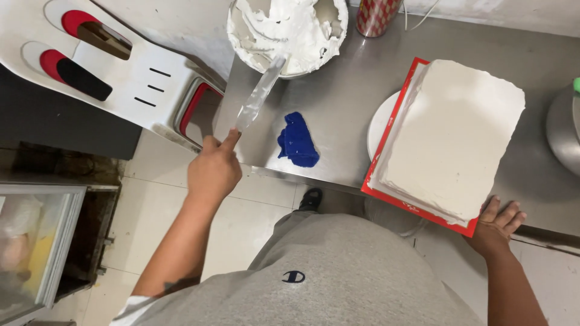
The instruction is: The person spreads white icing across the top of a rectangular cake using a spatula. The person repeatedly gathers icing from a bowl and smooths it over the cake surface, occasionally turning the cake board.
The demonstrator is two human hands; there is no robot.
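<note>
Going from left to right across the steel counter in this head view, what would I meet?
Left hand holding a long spatula → blue cloth → white frosted rectangular cake on a red board, with the right hand at its near corner → grey metal object at the right edge.

The left hand (212,171) is seen from the back, closed in a fist, with the thumb and index finger pinched together at the top. The left forearm is stretched up and forward from the lower left. The right hand (496,224) is held low at the right, fingers spread and pointing upward. The right forearm is nearly upright.
</note>
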